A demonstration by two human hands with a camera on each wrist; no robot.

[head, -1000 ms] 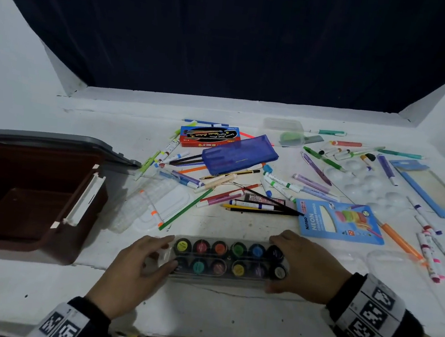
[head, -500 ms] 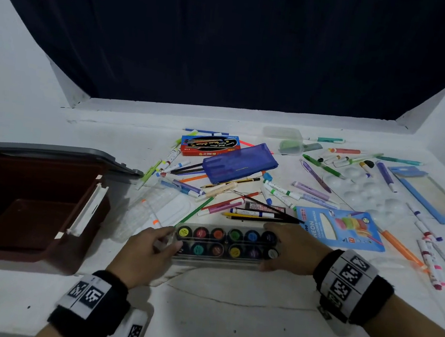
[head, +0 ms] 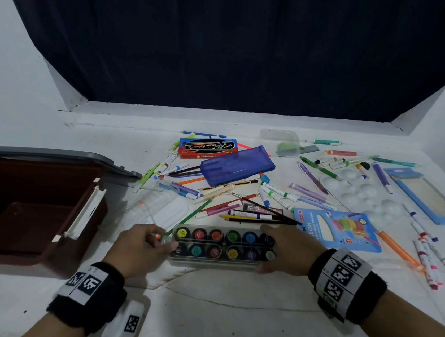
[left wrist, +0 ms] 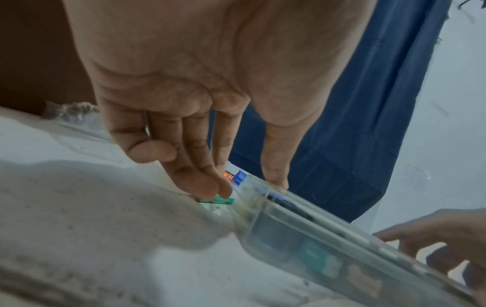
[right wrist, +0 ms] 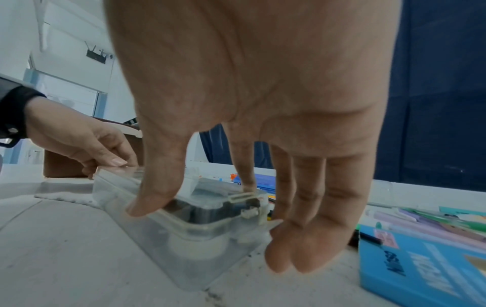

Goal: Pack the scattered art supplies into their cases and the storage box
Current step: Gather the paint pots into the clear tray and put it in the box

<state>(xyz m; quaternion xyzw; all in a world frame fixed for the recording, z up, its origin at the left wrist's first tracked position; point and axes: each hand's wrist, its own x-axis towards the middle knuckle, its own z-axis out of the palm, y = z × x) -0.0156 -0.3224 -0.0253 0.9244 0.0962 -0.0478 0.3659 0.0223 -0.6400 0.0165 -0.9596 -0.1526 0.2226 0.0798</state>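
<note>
Blue pencil pack (head: pixel 339 229): "NEON", "COLOURED PENCIL", "12". Other print too small to read.

A dark navy curtain (head: pixel 235 45) hangs behind the white, scuffed surface (head: pixel 226 321), flanked by plain white walls (head: pixel 10 75), with a pale ledge (head: pixel 221 122) running along the curtain's bottom edge under dim, even light.

- The left hand (head: pixel 140 245) is reaching in from the lower left, forearm angling up toward centre, thumb lying flat and fingers (left wrist: pixel 202 184) pointing down, tips close together.
- The right hand (head: pixel 288 249) is coming in from the lower right, thumb and forefinger spread apart, the remaining fingers (right wrist: pixel 302 251) hanging straight down together.
- Both wrists are wearing black bands.
</note>
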